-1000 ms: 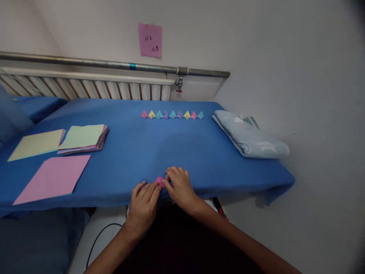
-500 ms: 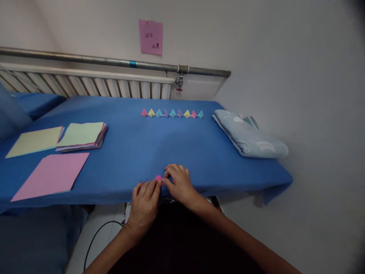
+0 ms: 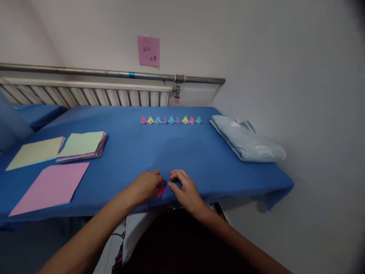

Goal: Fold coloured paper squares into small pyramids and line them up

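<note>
A small pink folded paper [image 3: 161, 191] is at the front edge of the blue-covered table. My left hand [image 3: 146, 185] is closed on it, its fingers curled down over the paper's upper side and partly hiding it. Just to the right, my right hand [image 3: 186, 191] is curved with thumb and fingers apart, holding nothing and not touching the paper. Further back lies a row of several small folded paper pieces [image 3: 171, 120] in pink, yellow, teal and purple.
Left on the blue cloth [image 3: 128, 152] lie a stack of coloured paper [image 3: 82, 144], yellow sheets [image 3: 35, 153] and pink sheets [image 3: 53, 188]. A folded light-blue blanket [image 3: 248, 140] rests at the right. Behind the table are a radiator [image 3: 114, 97] and a metal pipe [image 3: 94, 72].
My left hand has turned, its forearm now coming in lower from the left. My right hand has drawn away from the pink paper and opened. The view has tilted up slightly.
</note>
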`<state>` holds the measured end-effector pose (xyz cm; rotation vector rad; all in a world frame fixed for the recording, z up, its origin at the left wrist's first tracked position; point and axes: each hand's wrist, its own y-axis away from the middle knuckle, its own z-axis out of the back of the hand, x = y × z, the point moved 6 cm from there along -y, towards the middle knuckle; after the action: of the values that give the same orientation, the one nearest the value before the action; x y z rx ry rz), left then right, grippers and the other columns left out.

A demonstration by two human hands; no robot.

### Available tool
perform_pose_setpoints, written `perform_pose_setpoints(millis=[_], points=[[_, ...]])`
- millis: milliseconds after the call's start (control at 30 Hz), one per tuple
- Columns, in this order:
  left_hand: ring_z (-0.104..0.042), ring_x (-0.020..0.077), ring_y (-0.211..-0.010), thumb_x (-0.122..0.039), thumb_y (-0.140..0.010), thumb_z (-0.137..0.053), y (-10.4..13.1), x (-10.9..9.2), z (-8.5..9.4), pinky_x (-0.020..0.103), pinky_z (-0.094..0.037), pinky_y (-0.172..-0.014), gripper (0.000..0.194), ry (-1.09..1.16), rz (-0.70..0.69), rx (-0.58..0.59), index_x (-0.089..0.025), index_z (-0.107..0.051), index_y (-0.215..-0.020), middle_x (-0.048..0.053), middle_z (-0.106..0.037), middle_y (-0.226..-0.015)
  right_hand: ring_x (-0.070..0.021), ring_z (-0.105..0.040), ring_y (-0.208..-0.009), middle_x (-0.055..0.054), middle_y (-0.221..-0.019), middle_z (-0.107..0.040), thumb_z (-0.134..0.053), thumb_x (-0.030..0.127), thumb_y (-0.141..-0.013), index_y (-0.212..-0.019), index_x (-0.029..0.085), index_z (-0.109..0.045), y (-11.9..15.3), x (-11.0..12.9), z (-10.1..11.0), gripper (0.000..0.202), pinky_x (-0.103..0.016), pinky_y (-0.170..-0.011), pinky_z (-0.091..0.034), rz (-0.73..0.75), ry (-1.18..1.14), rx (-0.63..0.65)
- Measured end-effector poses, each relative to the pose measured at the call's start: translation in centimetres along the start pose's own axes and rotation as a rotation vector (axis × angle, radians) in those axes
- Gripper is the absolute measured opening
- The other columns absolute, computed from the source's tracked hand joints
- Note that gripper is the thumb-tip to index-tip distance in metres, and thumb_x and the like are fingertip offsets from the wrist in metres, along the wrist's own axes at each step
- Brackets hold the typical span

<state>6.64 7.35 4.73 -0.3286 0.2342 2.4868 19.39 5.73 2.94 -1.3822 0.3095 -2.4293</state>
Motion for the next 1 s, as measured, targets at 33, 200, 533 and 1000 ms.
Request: perform_pose_setpoints(millis=[33,200,533,1000], points=[[-0.060,0.0170,-0.070,-0.011,-0.075,-0.050,-0.5,0.2,0.1,0.026,-0.040,-0.062,0.018,0.014,-0.006,0.023,-0.020,-0.065,-0.079,0.003,-0.065,-0.080,-0.0181,-0.056,-0.102,-0.004,-0.099,-0.060,-0.055,0.014,-0.078,-0.081,0.022,-0.054,0.0,0.0,0.1,0.009,-0.035,-0.090,-0.042,-0.003,-0.005,0.000],[-0.059,0.0182,-0.072,-0.011,-0.063,-0.058,-1.9,0.5,0.1,0.026,-0.039,-0.064,0.021,0.093,0.018,0.149,-0.023,-0.067,-0.078,0.000,-0.067,-0.076,-0.0192,-0.056,-0.102,-0.005,-0.098,-0.060,-0.055,0.013,-0.077,-0.080,0.022,-0.055,-0.2,-0.1,0.1,0.009,-0.037,-0.090,-0.042,-0.037,-0.046,0.003],[-0.046,0.0106,-0.050,-0.018,-0.057,-0.064,-0.7,2.9,0.3,0.021,-0.032,-0.049,0.007,0.446,0.188,0.230,-0.019,-0.057,-0.060,-0.006,-0.053,-0.051,-0.0194,-0.056,-0.098,-0.005,-0.100,-0.061,-0.055,0.018,-0.077,-0.077,0.021,-0.056,0.1,0.0,0.5,0.003,-0.034,-0.084,-0.043,-0.138,-0.177,-0.021],[-0.057,0.0080,-0.056,-0.029,-0.055,-0.080,3.1,2.5,-3.1,0.021,-0.043,-0.060,0.034,1.610,0.486,-0.496,-0.017,-0.057,-0.078,-0.004,-0.064,-0.063,-0.0088,-0.040,-0.056,0.006,-0.059,-0.046,-0.059,0.030,-0.075,-0.065,0.019,-0.053,0.0,1.9,-1.8,0.016,-0.022,-0.055,-0.033,-0.412,-0.447,0.238]])
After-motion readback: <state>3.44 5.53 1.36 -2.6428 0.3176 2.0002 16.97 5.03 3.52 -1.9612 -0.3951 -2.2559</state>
